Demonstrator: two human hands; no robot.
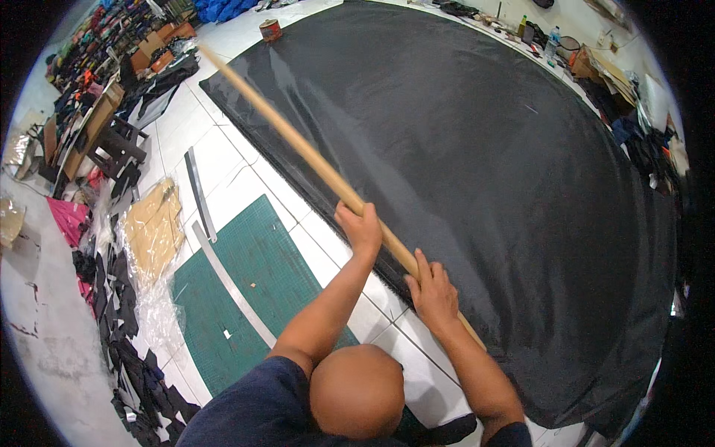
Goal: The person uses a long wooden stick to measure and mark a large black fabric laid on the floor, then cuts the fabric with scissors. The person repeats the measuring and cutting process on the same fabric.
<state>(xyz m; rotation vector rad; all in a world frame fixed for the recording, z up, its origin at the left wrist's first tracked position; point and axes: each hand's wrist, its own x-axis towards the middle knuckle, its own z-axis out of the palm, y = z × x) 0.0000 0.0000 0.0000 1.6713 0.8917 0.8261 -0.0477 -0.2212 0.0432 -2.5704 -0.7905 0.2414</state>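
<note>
Head view: a long wooden pole (302, 148) is running diagonally over a broad black sheet (477, 141), following its left edge, while the far end is passing that edge above the white tiled floor (385, 296). Whether the pole is touching the sheet, I cannot tell. The left hand (363, 227) is gripping it around mid-length, fingers clamping on the wood; nearer the body, the right hand (435, 296) is holding it too, thumb and fingers closing over opposite sides.

A strip of tiles is separating the sheet's edge from the green cutting mat (261, 231), giving the pole room sideways. A metal ruler (230, 281) is lying across the mat, its far end reaching past the border. Farther left, plastic-wrapped tan material (155, 223) and dark fabric scraps (123, 313) are bordering the floor. A can (270, 30) is standing near the sheet's far left corner.
</note>
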